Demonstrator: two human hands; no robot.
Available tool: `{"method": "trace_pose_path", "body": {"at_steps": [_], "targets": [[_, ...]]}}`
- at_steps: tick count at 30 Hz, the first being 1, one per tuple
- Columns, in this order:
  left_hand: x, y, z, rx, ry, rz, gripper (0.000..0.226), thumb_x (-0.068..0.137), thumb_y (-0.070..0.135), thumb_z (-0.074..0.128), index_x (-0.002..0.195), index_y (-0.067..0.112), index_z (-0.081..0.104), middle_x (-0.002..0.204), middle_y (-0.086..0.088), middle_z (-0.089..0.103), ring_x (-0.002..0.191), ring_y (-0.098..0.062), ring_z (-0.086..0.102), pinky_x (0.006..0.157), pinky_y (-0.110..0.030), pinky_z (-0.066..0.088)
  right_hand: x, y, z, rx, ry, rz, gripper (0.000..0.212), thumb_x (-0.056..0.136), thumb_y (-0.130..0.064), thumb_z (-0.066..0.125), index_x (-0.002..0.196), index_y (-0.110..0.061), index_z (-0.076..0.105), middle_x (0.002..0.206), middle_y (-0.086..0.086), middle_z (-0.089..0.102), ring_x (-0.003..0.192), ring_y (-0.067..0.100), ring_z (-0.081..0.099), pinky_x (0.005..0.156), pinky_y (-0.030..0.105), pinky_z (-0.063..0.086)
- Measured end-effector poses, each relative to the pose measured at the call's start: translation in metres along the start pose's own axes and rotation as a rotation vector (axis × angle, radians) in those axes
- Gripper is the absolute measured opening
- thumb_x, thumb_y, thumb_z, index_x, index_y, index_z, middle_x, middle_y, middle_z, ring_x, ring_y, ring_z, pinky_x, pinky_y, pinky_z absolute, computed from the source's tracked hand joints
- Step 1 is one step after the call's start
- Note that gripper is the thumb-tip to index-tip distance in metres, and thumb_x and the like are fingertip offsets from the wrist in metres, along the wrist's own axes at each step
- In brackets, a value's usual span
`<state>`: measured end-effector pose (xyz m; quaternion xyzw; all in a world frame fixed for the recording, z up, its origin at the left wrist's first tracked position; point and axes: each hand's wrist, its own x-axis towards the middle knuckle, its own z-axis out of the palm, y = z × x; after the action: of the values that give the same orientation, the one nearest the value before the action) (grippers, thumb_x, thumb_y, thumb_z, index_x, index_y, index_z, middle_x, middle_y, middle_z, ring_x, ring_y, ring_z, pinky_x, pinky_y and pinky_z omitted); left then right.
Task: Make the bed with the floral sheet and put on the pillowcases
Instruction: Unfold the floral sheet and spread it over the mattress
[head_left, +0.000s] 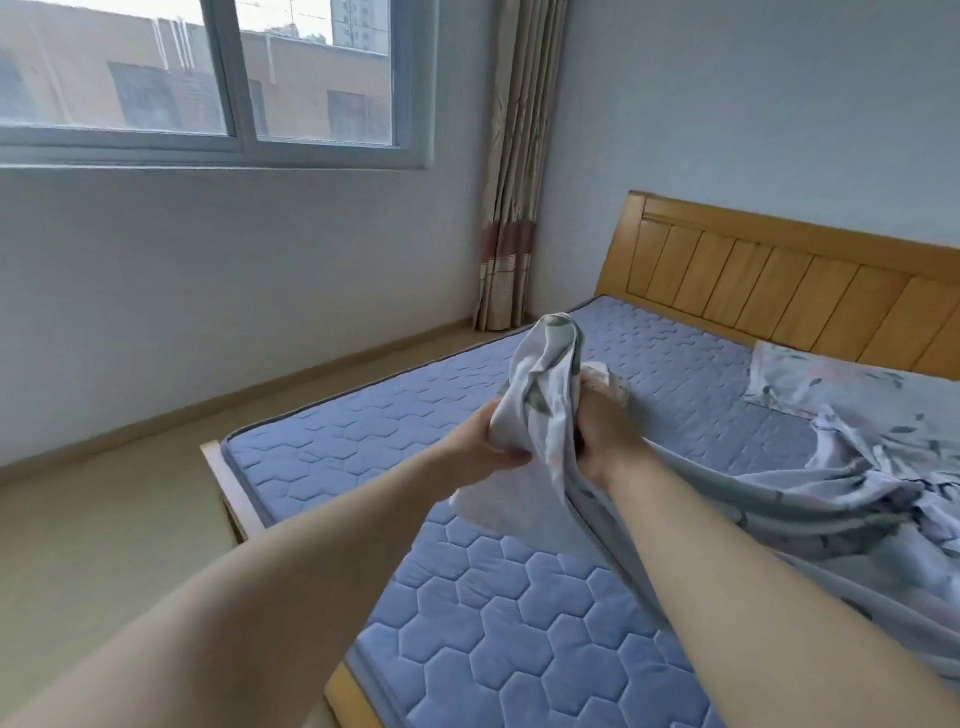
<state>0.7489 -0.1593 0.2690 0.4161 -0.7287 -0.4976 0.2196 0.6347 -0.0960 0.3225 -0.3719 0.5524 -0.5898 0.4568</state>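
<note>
The floral sheet (857, 499), pale blue-grey with leaf prints, lies bunched on the right side of the blue quilted mattress (395, 415). One end of it is lifted above the mattress middle. My left hand (480, 441) grips that raised end from the left, and my right hand (605, 431) grips it from the right, fingers curled into the cloth. A pillow in a floral case (831, 384) lies by the wooden headboard (779, 280).
The bed frame's wooden corner (218, 467) juts toward the tan floor (104, 545) on the left. A window (208, 78) fills the far wall, and a beige curtain (514, 182) hangs in the corner beside the headboard.
</note>
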Motion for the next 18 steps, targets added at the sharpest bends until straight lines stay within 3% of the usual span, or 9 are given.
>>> {"method": "trace_pose_path", "body": {"at_steps": [3, 4, 6, 8, 12, 15, 17, 18], "targets": [[0.041, 0.001, -0.046, 0.112, 0.131, 0.011, 0.013, 0.093, 0.015, 0.05, 0.103, 0.015, 0.058, 0.097, -0.003, 0.056, 0.088, -0.02, 0.05, 0.074, -0.027, 0.038, 0.033, -0.009, 0.028, 0.054, 0.068, 0.031, 0.033, 0.1, -0.012, 0.036, 0.071, -0.015, 0.051, 0.066, 0.002, 0.052, 0.059, 0.014, 0.048, 0.058, 0.027, 0.04], [0.056, -0.001, -0.065, 0.096, 0.181, 0.017, 0.008, 0.093, 0.014, 0.047, 0.089, 0.015, 0.054, 0.09, -0.004, 0.053, 0.08, -0.019, 0.047, 0.066, -0.027, 0.036, 0.044, -0.012, 0.038, 0.099, 0.094, 0.054, 0.032, 0.099, -0.015, 0.039, 0.07, -0.014, 0.052, 0.064, 0.004, 0.052, 0.058, 0.015, 0.048, 0.058, 0.026, 0.039], [0.078, -0.003, -0.095, 0.006, 0.257, 0.017, 0.018, 0.091, 0.009, 0.045, 0.076, 0.018, 0.044, 0.077, -0.002, 0.047, 0.071, -0.016, 0.042, 0.055, -0.026, 0.031, 0.066, -0.015, 0.05, 0.079, 0.126, 0.071, 0.023, 0.095, -0.011, 0.044, 0.075, -0.01, 0.056, 0.072, 0.011, 0.054, 0.063, 0.02, 0.05, 0.064, 0.028, 0.04], [0.095, -0.001, -0.125, -0.142, 0.282, 0.034, 0.023, 0.089, 0.002, 0.04, 0.075, 0.021, 0.042, 0.073, 0.001, 0.045, 0.075, -0.017, 0.043, 0.053, -0.025, 0.033, 0.094, -0.012, 0.062, -0.064, 0.206, 0.089, 0.02, 0.096, -0.01, 0.044, 0.083, -0.007, 0.059, 0.083, 0.016, 0.058, 0.072, 0.023, 0.054, 0.07, 0.031, 0.045], [0.123, 0.005, -0.181, -0.292, 0.302, 0.109, 0.024, 0.088, 0.002, 0.037, 0.08, 0.022, 0.046, 0.073, 0.001, 0.049, 0.075, -0.02, 0.048, 0.052, -0.022, 0.035, 0.142, -0.003, 0.089, -0.185, 0.174, 0.164, 0.033, 0.101, -0.016, 0.034, 0.077, -0.012, 0.055, 0.103, 0.022, 0.062, 0.07, 0.015, 0.049, 0.068, 0.023, 0.04], [0.144, 0.003, -0.215, -0.054, 0.265, 0.243, 0.027, 0.086, -0.001, 0.04, 0.093, 0.021, 0.054, 0.073, 0.003, 0.05, 0.073, -0.017, 0.047, 0.051, -0.018, 0.039, 0.166, -0.001, 0.119, -0.081, 0.055, 0.097, 0.023, 0.094, -0.03, 0.044, 0.084, -0.019, 0.062, 0.077, 0.002, 0.064, 0.066, 0.014, 0.053, 0.062, 0.026, 0.041], [0.157, -0.001, -0.224, 0.158, 0.219, 0.303, 0.039, 0.082, -0.005, 0.037, 0.101, 0.02, 0.061, 0.079, 0.0, 0.052, 0.074, -0.019, 0.046, 0.05, -0.016, 0.039, 0.179, -0.001, 0.138, -0.231, -0.044, 0.037, 0.018, 0.092, -0.025, 0.055, 0.108, -0.019, 0.054, 0.091, -0.003, 0.062, 0.08, 0.013, 0.057, 0.067, 0.024, 0.044], [0.17, -0.006, -0.232, 0.229, 0.187, 0.314, 0.042, 0.081, -0.006, 0.037, 0.105, 0.017, 0.062, 0.082, -0.003, 0.054, 0.075, -0.021, 0.047, 0.054, -0.021, 0.04, 0.198, 0.003, 0.149, -0.369, -0.045, 0.031, 0.035, 0.087, -0.019, 0.062, 0.119, -0.018, 0.048, 0.101, -0.003, 0.059, 0.089, 0.013, 0.057, 0.073, 0.024, 0.045]]}}
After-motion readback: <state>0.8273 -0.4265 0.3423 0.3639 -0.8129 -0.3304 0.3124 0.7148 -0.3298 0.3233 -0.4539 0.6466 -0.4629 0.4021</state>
